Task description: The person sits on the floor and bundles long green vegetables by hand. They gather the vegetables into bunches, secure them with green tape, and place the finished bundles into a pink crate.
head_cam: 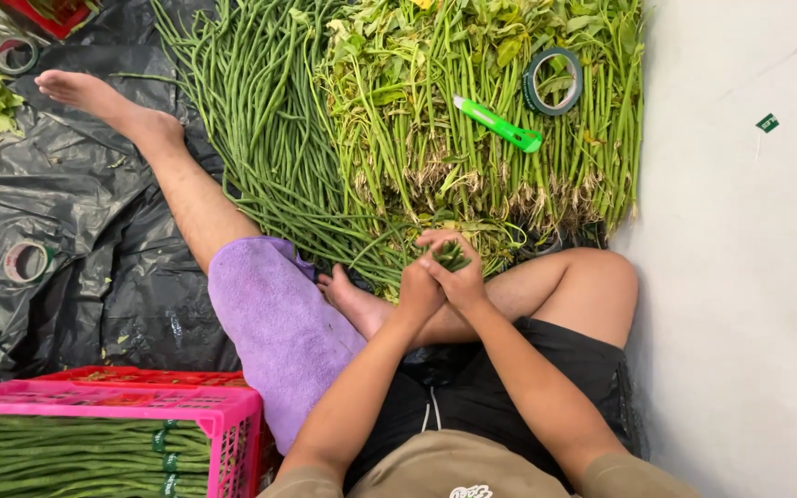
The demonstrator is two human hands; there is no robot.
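Note:
I sit on the floor with one leg stretched out and the other folded. My left hand (417,288) and my right hand (459,277) meet over my folded leg, both closed around the ends of a small bunch of long green beans (450,254). The bunch's stems run back into a big pile of long beans (260,120) spread on black plastic in front of me. A purple towel (279,323) lies over my left thigh.
A heap of leafy green stalks (491,138) lies right of the beans, with a green utility knife (498,124) and a roll of green tape (553,81) on top. A pink crate (232,415) of bundled beans stands at lower left. Tape rolls (26,261) lie on the black sheet (66,184). White wall (740,277) on the right.

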